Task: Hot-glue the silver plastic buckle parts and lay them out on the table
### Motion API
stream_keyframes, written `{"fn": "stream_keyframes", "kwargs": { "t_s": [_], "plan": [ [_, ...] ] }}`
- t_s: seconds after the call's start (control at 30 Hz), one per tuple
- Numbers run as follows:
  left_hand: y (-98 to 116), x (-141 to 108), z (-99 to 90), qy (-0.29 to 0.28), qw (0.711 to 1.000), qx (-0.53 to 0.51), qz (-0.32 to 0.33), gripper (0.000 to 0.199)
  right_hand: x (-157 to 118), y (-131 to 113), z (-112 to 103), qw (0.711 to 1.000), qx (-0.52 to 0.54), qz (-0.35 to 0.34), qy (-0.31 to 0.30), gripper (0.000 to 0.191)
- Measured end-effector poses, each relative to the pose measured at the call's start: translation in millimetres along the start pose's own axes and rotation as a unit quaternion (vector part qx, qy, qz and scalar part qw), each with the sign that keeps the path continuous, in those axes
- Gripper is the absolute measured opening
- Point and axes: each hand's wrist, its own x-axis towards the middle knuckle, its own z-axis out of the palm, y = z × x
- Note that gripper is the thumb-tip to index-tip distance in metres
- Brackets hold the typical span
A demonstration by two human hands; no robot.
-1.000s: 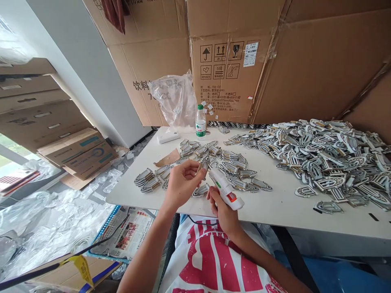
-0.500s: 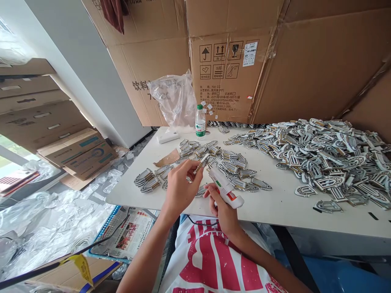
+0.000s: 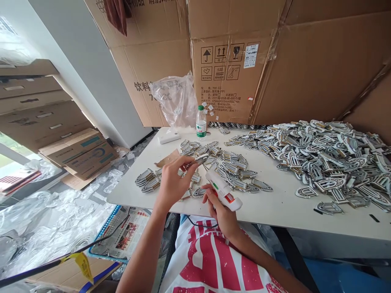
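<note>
My left hand [image 3: 173,181] pinches a small grey-and-gold arched piece [image 3: 200,159] above the table, its narrow end pointing away to the right. In my right hand [image 3: 221,209] is a white glue gun [image 3: 222,188] with an orange trigger area, its nozzle tilted up and to the left. The nozzle tip is apart from the held piece. Under and around both hands lie several loose arched pieces [image 3: 233,167] of the same kind, some overlapping. A further cluster [image 3: 148,180] rests left of my left hand.
A large heap of arched pieces [image 3: 324,154] covers the table's right side. Behind stand a green-capped bottle [image 3: 200,124], a clear plastic bag [image 3: 177,99] and a white box-like object [image 3: 169,138]. Cardboard sheets [image 3: 232,89] wall the back. A brown scrap [image 3: 167,158] lies on the table.
My left hand has moved left and slightly down with the arched piece, turning it flatter and away from the nozzle. The glue gun has dropped slightly.
</note>
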Motion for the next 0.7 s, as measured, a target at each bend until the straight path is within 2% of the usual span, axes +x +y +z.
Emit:
{"fn": "stream_keyframes", "kwargs": {
  "t_s": [0.17, 0.37, 0.47, 0.7],
  "plan": [
    [-9.6, 2.0, 0.6, 0.016, 0.99, -0.101, -0.099, 0.016, 0.1, 3.1, -4.7, 0.999, -0.017, -0.026, -0.009, 0.051],
    [-7.8, 4.6, -2.8, 0.027, 0.957, -0.249, -0.143, 0.031, 0.8, 0.4, -2.1, 1.0, -0.015, -0.019, 0.004, 0.054],
    [-7.0, 4.5, -3.4, 0.034, 0.953, -0.253, -0.162, 0.037, 0.5, -1.3, -1.1, 1.0, -0.025, -0.016, 0.002, 0.055],
    [-9.0, 5.4, -1.8, 0.052, 0.952, -0.238, -0.187, 0.027, 0.8, -1.2, -1.0, 0.998, -0.053, -0.02, -0.004, 0.055]
  ]
}}
